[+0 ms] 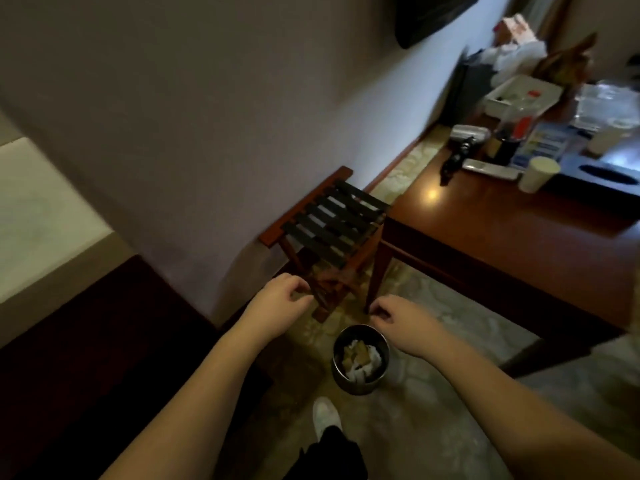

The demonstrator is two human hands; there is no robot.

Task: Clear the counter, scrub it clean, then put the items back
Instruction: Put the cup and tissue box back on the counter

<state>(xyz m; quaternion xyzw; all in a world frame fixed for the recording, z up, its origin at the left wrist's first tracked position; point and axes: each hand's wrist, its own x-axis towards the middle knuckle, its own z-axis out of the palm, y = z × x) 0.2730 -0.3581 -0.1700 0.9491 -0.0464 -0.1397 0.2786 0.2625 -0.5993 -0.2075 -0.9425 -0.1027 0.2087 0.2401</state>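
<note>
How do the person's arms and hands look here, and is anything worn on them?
Both forearms are bare to the edge of the picture: no sleeves show. The left hand and the right hand wear no gloves, and no watch, ring or bracelet is visible.

A: What can't you make out on the glossy reddish-brown wooden bench (485, 216)?

B: Its far end, at two o'clock, is smeared by blur. The white rectangular tray (519, 95) holds small things too soft to name, and the print on the blue-and-white flat packet (540, 147) cannot be read. The bench's right side runs off the frame edge.

A: And the dark object high on the wall?

B: The black shape (433, 19) at one o'clock is cut by the top edge.

A: Nearer in?

B: The fingers (301, 289) of the left hand curl under, so their tips are hidden. The white shoe (325, 415) at six o'clock is partly covered by a black trouser leg (332, 452).
</note>
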